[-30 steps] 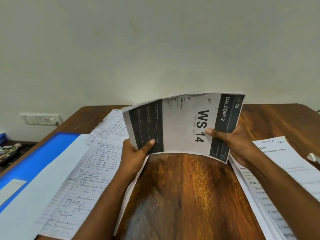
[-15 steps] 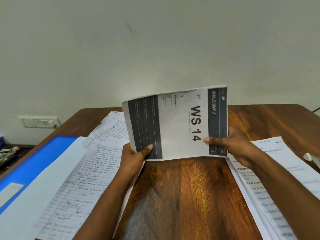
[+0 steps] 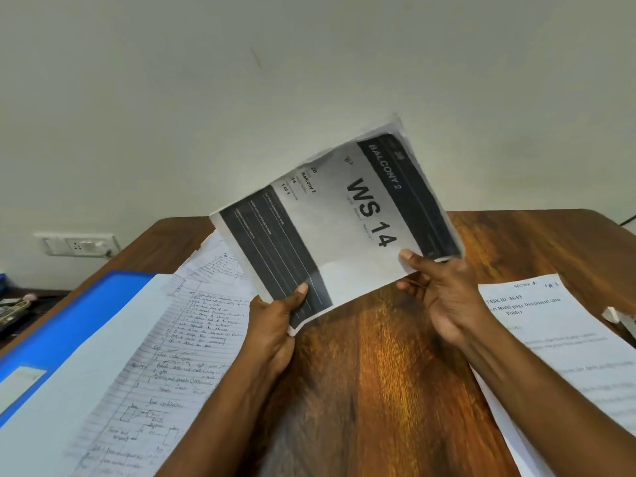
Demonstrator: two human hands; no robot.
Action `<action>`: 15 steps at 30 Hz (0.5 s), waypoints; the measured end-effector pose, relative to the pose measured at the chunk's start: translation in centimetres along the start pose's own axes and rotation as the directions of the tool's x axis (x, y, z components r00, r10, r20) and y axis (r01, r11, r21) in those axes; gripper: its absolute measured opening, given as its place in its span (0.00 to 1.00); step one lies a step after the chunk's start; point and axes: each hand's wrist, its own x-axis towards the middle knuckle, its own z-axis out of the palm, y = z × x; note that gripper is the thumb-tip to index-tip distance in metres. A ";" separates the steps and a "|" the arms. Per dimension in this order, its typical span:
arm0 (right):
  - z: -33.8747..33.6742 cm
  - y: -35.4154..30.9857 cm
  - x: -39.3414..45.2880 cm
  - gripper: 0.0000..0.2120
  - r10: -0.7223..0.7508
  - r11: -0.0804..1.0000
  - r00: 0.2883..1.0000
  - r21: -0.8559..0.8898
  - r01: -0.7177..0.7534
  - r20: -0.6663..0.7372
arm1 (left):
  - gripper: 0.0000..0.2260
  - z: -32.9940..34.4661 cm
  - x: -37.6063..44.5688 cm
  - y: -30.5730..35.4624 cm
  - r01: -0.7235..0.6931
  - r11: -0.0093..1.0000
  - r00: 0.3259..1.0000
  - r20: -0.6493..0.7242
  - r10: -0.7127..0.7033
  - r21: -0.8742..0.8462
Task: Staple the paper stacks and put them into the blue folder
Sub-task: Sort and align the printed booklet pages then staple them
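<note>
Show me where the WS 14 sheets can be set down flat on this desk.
Bare wood lies in the desk's middle, between the handwritten notes and the typed task sheet, under the WS 14 sheets gripped by the left hand and right hand. The far right corner looks bare too. The left is crowded: notes overlap the blue folder.

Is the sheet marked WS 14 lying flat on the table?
No, the WS 14 sheet is held up tilted above the wooden table, gripped by the left hand and right hand.
</note>
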 end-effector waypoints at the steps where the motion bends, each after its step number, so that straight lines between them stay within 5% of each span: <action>1: 0.0 -0.1 -0.1 0.26 0.008 1.000 1.000 0.021 -0.009 0.023 | 0.17 0.1 -0.1 -0.2 0.014 1.000 1.000 0.014 -0.014 -0.009; 6: 1.2 1.2 -1.0 0.24 -0.021 1.000 0.999 0.006 0.021 0.033 | 0.27 0.8 -0.5 -2.0 0.069 0.998 0.995 0.074 -0.069 -0.008; 15: 1.2 3.2 -1.3 0.12 -0.038 0.999 0.939 0.019 0.047 -0.343 | 0.40 1.1 -1.1 -4.8 -0.007 0.975 0.952 0.299 -0.061 0.223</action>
